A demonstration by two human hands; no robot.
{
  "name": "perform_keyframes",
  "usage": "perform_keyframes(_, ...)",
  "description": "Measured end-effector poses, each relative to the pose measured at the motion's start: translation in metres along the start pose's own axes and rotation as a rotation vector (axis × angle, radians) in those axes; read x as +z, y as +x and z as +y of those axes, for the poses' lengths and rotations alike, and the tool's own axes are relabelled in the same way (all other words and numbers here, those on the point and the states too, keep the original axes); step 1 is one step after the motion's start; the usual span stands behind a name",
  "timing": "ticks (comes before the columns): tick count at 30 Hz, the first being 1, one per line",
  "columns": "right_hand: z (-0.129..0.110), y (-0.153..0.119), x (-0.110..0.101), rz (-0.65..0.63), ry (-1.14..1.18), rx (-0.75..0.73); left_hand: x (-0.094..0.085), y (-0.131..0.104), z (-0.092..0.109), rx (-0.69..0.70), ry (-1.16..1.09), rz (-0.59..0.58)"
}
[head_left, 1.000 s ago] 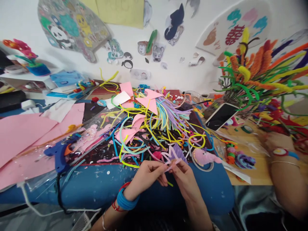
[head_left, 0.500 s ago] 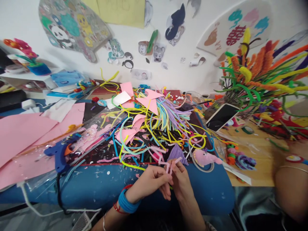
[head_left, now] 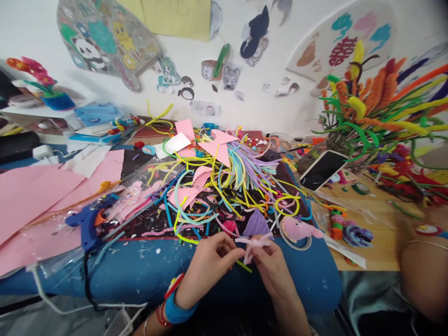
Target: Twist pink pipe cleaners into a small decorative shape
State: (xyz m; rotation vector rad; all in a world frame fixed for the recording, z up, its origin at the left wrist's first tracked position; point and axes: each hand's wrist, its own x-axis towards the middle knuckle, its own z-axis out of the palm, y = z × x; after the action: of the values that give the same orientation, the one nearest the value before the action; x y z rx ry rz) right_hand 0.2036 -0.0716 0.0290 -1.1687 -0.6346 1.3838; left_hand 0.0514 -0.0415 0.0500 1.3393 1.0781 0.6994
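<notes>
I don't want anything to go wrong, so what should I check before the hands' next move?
1. Right hand has the pink fuzzy stick in its fingers: ok.
2. Left hand grips it too: cannot tell; its fingertips are close, but contact is unclear.
3. Blue glue gun away from both hands: ok, it lies off to the left.
4. Glue gun cool: cannot tell.
5. Free room just beyond the hands: not ok, the purple piece is right there.

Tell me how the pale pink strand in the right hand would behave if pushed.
The pale pink strand would probably bend yet hold its shape, since lengths jut sideways from the right hand without sagging. It looks thin, so likely light.
</notes>
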Motion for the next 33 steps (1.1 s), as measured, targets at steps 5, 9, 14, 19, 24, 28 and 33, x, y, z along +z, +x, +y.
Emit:
perform_keyframes(5,-0.005,-0.004,-0.002,-0.128,-0.102,0.088,-0.011,0.003,0.012,0.171,0.030,0.069)
perform_keyframes(9,-0.005,-0.009,-0.004,-0.208,-0.150,0.109,-0.012,0.010,0.010,0.250,0.050,0.113)
perform_keyframes(14,-0.001,-0.012,-0.005,-0.312,-0.236,0.116,-0.015,0.015,0.002,0.215,-0.024,0.076)
perform_keyframes(19,-0.001,-0.019,-0.005,-0.386,-0.246,0.033,-0.013,0.016,-0.004,0.120,-0.133,0.021)
perform_keyframes(24,-0.003,-0.027,-0.002,-0.463,-0.613,-0.253,-0.013,0.017,-0.006,-0.011,-0.313,0.002)
perform_keyframes(28,0.006,-0.019,0.002,-0.356,-0.878,-0.729,-0.011,0.016,-0.001,-0.061,-0.347,0.017)
perform_keyframes(33,0.014,-0.012,0.002,-0.179,-1.126,-0.944,-0.005,0.013,0.001,-0.096,-0.350,-0.014)
